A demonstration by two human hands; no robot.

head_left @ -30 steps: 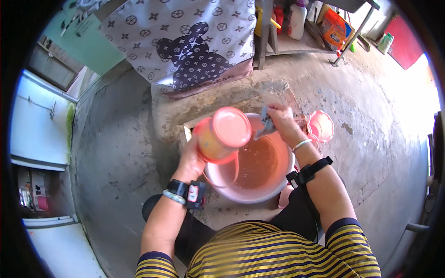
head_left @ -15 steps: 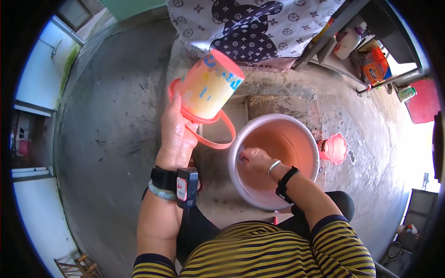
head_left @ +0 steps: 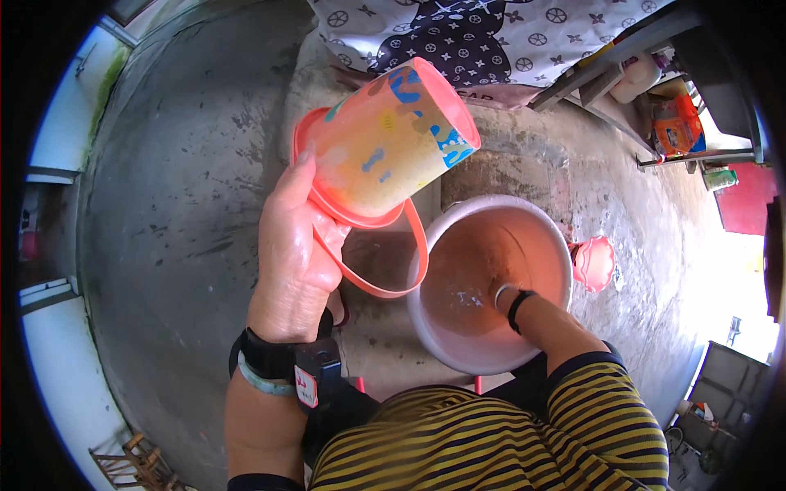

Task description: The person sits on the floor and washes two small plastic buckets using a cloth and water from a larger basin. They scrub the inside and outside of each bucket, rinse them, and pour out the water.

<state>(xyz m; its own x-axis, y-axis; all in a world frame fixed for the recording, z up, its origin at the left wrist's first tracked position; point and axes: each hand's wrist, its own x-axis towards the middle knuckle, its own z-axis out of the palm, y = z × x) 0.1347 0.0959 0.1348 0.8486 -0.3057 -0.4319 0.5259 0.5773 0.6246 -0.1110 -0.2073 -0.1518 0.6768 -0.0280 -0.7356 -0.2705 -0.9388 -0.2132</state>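
My left hand (head_left: 296, 237) grips a small plastic bucket (head_left: 385, 151) by its rim. Pink with worn yellow and blue patches, the bucket is tipped over, its base up and to the right. Its pink strap handle (head_left: 385, 292) hangs in a loop below the rim, reaching toward the tub's left edge. A large pale tub (head_left: 423, 331) of cloudy water stands on the floor between my knees. My right hand (head_left: 506, 292) is in the tub, down in the water past the wrist; its fingers are hidden, and whatever they may hold does not show.
A pink scalloped container (head_left: 594, 263) stands right of the tub. Beyond, a patterned cloth (head_left: 540, 41) hangs down. At the far right, a shelf (head_left: 614, 123) carries a white bottle (head_left: 637, 79) and an orange packet (head_left: 678, 127). A wooden stool (head_left: 135, 462) is at the lower left.
My left hand has brought the bucket closer and tilted it further right. My right hand has moved from the tub's left inner wall to the right and down into the water.
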